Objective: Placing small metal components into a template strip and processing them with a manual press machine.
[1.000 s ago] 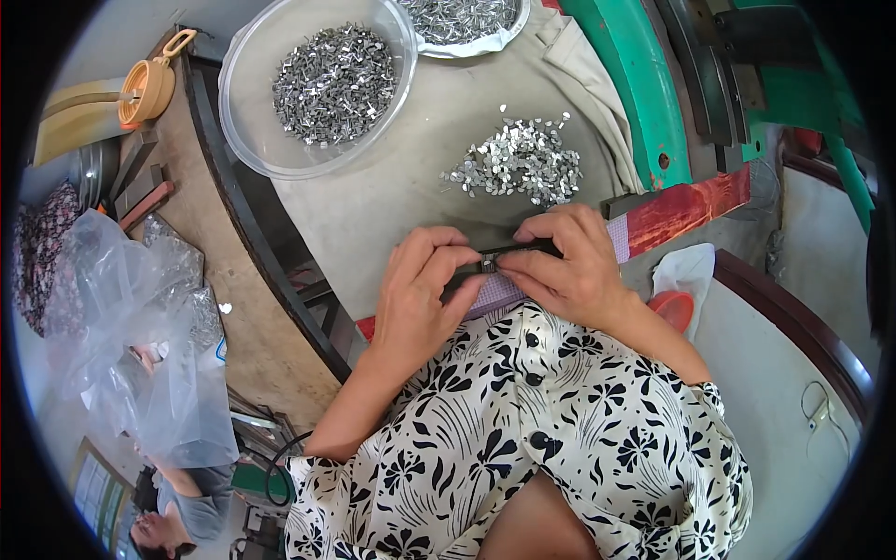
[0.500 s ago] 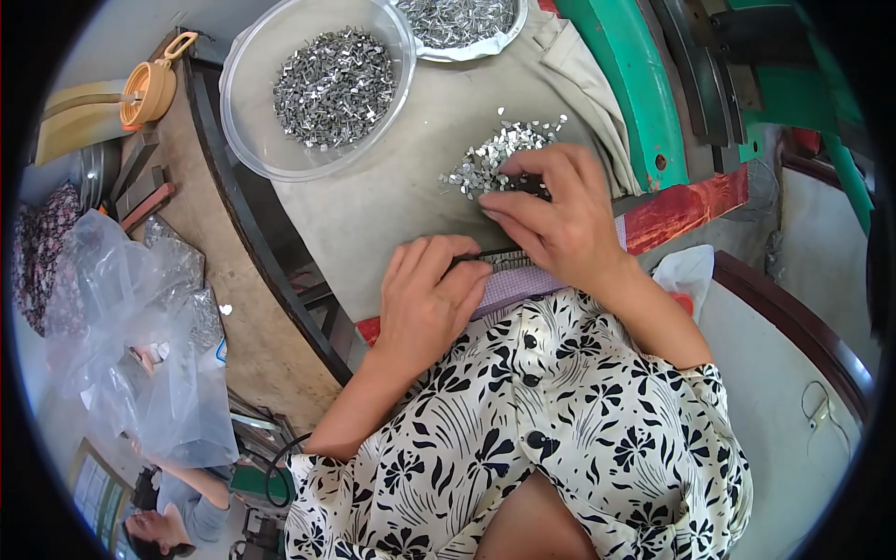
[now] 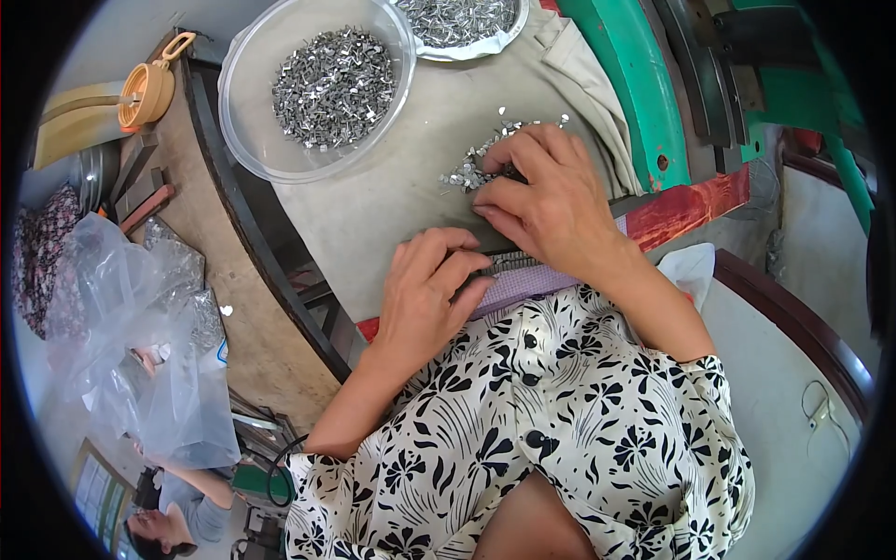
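Observation:
A narrow dark strip (image 3: 509, 262) with a row of small upright metal teeth or pieces lies near the table's front edge. My left hand (image 3: 422, 294) is closed round its left end, thumb and bent fingers on either side. Farther back on the cloth is a loose pile of small shiny flat metal pieces (image 3: 464, 175). My right hand (image 3: 555, 201) reaches over this pile with curled fingers, its fingertips down among the pieces and hiding part of them. Whatever is pinched there is too small to make out.
A clear round tub (image 3: 245, 140) of small bent metal parts stands at the back left, beside another container (image 3: 457, 21) of metal pins. Green machine framework (image 3: 621, 84) rises at the right. Plastic bags (image 3: 140, 345) lie at the left; a person (image 3: 187, 513) is beyond.
My right hand has shifted slightly forward and left, deeper over the pile. The left hand's fingers have loosened a little at the strip's end.

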Tool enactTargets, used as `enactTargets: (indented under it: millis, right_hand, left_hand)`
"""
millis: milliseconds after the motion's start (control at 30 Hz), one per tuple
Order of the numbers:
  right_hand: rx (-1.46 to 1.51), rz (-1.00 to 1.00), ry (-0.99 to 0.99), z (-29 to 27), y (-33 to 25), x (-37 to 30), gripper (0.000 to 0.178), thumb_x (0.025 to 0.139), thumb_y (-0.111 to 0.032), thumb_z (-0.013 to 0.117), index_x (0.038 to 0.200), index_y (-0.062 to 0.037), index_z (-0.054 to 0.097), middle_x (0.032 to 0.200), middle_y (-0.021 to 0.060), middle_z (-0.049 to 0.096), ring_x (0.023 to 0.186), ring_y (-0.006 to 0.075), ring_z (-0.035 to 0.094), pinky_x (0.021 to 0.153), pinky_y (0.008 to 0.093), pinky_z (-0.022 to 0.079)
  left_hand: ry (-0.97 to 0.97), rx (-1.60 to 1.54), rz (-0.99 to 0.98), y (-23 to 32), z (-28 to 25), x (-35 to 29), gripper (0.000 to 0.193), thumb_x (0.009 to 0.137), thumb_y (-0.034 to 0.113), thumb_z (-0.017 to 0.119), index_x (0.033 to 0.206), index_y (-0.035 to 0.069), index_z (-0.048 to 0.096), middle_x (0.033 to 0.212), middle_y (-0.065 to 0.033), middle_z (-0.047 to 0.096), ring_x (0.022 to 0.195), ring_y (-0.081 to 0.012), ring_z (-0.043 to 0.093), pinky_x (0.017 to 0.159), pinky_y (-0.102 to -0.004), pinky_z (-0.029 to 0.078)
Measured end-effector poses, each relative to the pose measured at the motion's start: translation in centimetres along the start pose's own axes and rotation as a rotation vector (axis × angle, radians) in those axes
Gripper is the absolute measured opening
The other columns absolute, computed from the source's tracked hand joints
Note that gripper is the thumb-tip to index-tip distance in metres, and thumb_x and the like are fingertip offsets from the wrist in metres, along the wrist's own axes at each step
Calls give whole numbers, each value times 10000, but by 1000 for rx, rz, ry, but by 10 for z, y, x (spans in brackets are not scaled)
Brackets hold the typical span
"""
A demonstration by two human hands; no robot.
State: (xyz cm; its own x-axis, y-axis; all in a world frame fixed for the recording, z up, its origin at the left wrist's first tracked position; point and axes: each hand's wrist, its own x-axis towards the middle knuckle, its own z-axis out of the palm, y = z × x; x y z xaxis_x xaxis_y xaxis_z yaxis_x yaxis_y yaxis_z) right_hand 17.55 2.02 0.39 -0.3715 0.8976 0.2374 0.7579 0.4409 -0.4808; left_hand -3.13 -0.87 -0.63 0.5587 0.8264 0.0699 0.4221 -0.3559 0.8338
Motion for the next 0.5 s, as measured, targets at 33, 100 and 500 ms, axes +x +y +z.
enactTargets:
  millis: [33, 100, 500]
  right_hand:
    - [22, 15, 17, 0, 0, -1, 166, 685, -124, 801, 815, -101, 700, 1015, 23, 614, 1029, 282, 550, 839, 406, 444]
    - [62, 38, 48, -2, -1, -6, 166, 684, -115, 799, 809, -95, 694, 999, 29, 615, 1012, 285, 554, 840, 404, 445]
    - [8, 67, 27, -18, -16, -58, 207, 679, -151, 804, 850, -111, 694, 1070, 3, 625, 1040, 283, 557, 874, 410, 433]
  left_hand:
    - [-2, 12, 12, 0, 0, 0, 261, 738, 89, 796, 966, 62, 672, 1051, -61, 612, 945, -273, 593, 805, -380, 428]
    - [-4, 25, 22, 0, 0, 1, 258, 738, 89, 795, 966, 63, 676, 1048, -60, 613, 942, -272, 594, 804, -381, 430]
    - [21, 142, 79, 6, 5, 6, 200, 726, 74, 795, 913, 86, 725, 999, -44, 646, 881, -241, 602, 761, -361, 434]
